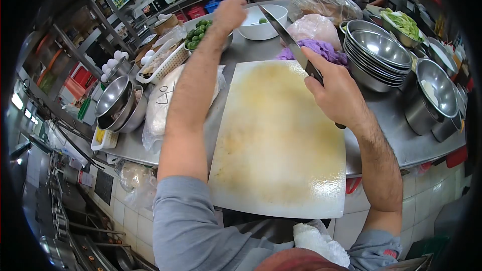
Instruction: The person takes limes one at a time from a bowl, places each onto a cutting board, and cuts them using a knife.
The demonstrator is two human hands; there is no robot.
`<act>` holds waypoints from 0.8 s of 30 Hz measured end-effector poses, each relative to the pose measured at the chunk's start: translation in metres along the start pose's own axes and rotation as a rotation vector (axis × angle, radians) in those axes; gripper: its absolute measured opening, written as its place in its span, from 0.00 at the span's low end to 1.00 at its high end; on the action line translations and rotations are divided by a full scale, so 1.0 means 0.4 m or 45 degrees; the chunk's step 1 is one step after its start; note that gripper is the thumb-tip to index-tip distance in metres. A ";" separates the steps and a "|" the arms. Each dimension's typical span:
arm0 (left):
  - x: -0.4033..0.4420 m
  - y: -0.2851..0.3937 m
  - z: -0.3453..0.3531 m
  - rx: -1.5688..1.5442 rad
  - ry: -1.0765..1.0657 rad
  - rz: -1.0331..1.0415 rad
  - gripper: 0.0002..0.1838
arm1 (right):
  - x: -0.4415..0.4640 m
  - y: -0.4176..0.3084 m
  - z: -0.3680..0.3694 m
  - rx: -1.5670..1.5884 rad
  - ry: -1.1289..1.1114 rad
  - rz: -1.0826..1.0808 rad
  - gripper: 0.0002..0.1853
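From my station I see, far to the left of the left grip, white eggs [115, 60], with steel bowls [108, 101] lower down, nearer me; a filled plastic bag [159, 106] lies on the table [228, 70] beside the left forearm, and a container of small green fruits [196, 35] sits just left of and below the left grip [231, 14]. That grip hovers by the left rim of a white bowl [251, 31]; its fingers are blurred, so I cannot tell whether it is wide or narrow, or whether it holds anything. The white bowl, to its right, has a green fruit [263, 20] inside. I have my right grip [326, 78] closed round the handle of a knife [287, 35], the blade slanting up and left towards the bowl; a cutting board [278, 135] lies below and left of that grip; purple cloth [324, 50] lies just beyond it; stacked metal bowls [374, 65] stand to its right.
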State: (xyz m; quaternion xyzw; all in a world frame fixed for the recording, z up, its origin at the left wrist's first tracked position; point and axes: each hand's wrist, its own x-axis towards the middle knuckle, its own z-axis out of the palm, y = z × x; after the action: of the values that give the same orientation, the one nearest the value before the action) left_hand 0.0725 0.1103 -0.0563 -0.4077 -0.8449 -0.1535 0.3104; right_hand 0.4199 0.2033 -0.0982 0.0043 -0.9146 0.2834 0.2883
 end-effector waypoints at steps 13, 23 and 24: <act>-0.011 -0.330 -0.040 0.128 -0.352 -0.331 0.22 | -0.005 -0.005 0.012 -0.006 -0.016 -0.020 0.25; 0.005 -0.349 -0.017 0.090 -0.326 -0.459 0.21 | -0.003 -0.016 0.000 -0.004 -0.128 0.125 0.28; 0.007 -0.351 -0.017 0.075 -0.341 -0.473 0.20 | -0.003 -0.014 0.000 -0.007 -0.125 0.128 0.28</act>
State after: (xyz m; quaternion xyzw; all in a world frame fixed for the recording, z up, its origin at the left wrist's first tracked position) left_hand -0.0362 0.0216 -0.0502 -0.2526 -0.9433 -0.1277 0.1735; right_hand 0.4218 0.1983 -0.0959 -0.0286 -0.9275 0.2946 0.2284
